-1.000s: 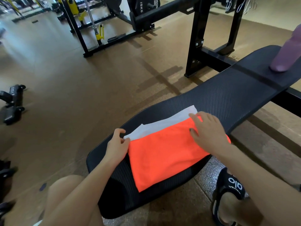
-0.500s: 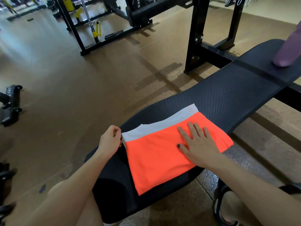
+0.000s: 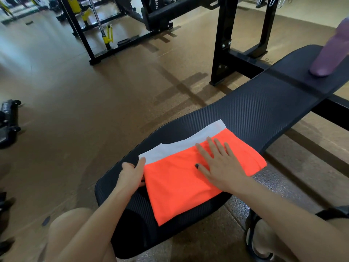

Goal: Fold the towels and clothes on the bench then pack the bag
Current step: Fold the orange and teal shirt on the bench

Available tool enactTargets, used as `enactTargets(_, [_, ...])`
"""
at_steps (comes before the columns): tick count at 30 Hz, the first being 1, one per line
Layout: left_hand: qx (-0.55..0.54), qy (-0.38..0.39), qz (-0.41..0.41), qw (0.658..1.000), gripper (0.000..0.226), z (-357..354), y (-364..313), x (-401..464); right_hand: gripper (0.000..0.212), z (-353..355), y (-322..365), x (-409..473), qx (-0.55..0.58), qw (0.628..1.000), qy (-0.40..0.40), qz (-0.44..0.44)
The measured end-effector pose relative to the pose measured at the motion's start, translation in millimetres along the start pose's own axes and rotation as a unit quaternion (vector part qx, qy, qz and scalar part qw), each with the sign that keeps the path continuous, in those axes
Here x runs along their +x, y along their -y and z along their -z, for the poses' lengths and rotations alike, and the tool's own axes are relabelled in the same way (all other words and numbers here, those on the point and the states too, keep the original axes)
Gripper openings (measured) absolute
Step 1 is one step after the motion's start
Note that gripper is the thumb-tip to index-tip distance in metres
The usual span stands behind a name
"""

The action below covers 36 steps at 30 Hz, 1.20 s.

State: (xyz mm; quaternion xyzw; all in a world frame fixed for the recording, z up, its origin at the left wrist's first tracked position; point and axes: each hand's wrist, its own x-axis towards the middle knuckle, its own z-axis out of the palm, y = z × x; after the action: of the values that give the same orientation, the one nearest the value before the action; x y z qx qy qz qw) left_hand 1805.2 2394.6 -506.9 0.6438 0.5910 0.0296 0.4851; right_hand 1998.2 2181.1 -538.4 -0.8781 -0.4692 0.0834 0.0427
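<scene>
A folded orange cloth [image 3: 181, 188] lies on top of a folded white cloth [image 3: 181, 146], whose far strip shows, at the near end of a black padded bench [image 3: 264, 114]. My right hand [image 3: 221, 165] presses flat on the orange cloth with fingers spread. The fingers of my left hand [image 3: 132, 174] lie against the left edge of the stack, fingertips at the cloth edges. No bag is in view.
A purple bottle [image 3: 328, 53] stands at the bench's far right end. Black rack posts [image 3: 221, 44] rise behind the bench. Weight equipment [image 3: 9, 120] sits on the brown floor at left. My knee and sandalled foot [image 3: 260, 241] flank the bench.
My right hand slid from the orange cloth's far corner onto its top and flattened. My left hand let go of the white corner and now rests against the stack's left edge.
</scene>
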Motion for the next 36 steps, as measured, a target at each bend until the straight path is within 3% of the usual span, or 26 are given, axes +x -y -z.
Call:
enactTargets(2, [-0.017,0.047,0.038,0.998,0.075,-6.2,3.5,-7.7,0.084,-6.4,7.7,-2.8,-0.001,0.999,0.022,0.029])
enactTargets(5, [-0.017,0.055,0.043,0.997,0.046,-18.2,8.6,-20.7,0.084,-14.4,10.7,-4.6,0.002,0.999,0.016,0.032])
enactTargets(9, [-0.153,0.075,0.094,0.981,0.023,-21.6,1.1,-38.8,0.074,-15.9,14.8,-6.1,0.017,0.997,-0.021,0.072])
enactTargets(14, [-0.239,0.087,0.118,0.960,0.025,-18.8,-14.7,-56.8,0.074,-18.9,12.3,-10.8,0.046,0.993,0.016,0.111])
enactTargets(17, [-0.269,0.087,0.089,0.955,0.030,-19.1,-35.5,-66.7,0.070,0.6,10.7,-10.2,0.163,0.984,-0.022,0.069])
enactTargets(20, [-0.271,0.106,0.037,0.956,0.032,-25.8,-74.8,-83.5,0.058,34.6,6.1,-18.6,0.370,0.926,-0.045,0.052])
enactTargets(25, [-0.272,0.170,0.027,0.947,0.005,-69.0,-148.7,-106.0,0.082,78.4,-5.5,-45.3,0.618,0.782,0.015,0.077])
enactTargets(28, [-0.239,0.182,0.019,0.954,0.004,-111.1,-178.9,-98.8,0.093,90.6,-24.8,-47.6,0.709,0.704,0.034,0.010])
enactTargets(29, [-0.222,0.187,0.019,0.957,0.004,-126.1,-185.3,-96.1,0.099,94.4,-32.3,-47.9,0.713,0.700,0.030,-0.024])
enactTargets(31, [-0.190,0.198,0.022,0.961,0.010,-155.1,-191.4,-88.9,0.110,100.1,-46.9,-48.4,0.669,0.738,0.017,-0.090])
enactTargets(33, [-0.158,0.208,0.009,0.965,0.007,-181.1,-193.7,-84.2,0.110,99.7,-60.6,-47.8,0.609,0.780,0.002,-0.144])
enactTargets(36, [-0.096,0.205,-0.028,0.974,0.016,-207.6,-187.4,-78.9,0.108,88.6,-78.6,-43.5,0.546,0.812,0.001,-0.207])
